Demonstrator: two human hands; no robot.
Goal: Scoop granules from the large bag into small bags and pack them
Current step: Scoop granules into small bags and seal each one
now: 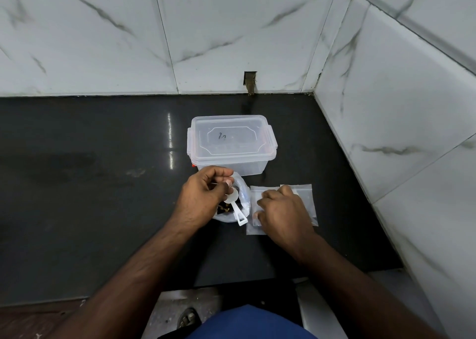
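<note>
The large clear bag (244,193) of dark granules stands on the black counter, just in front of the plastic box. A white plastic scoop (235,204) lies across the bag's mouth, its handle pointing toward me. My left hand (206,197) pinches the bag's upper edge between thumb and fingers. Right of the bag, a small pile of flat clear zip bags (307,204) lies on the counter. My right hand (279,213) rests on that pile with curled fingers, pinching at one small bag. Much of the pile is hidden under the hand.
A clear lidded plastic box (231,143) stands behind the large bag. The black counter (103,184) runs left, bounded by marble-tiled walls (386,107) at the back and right. Its front edge drops to the floor near my foot (189,316).
</note>
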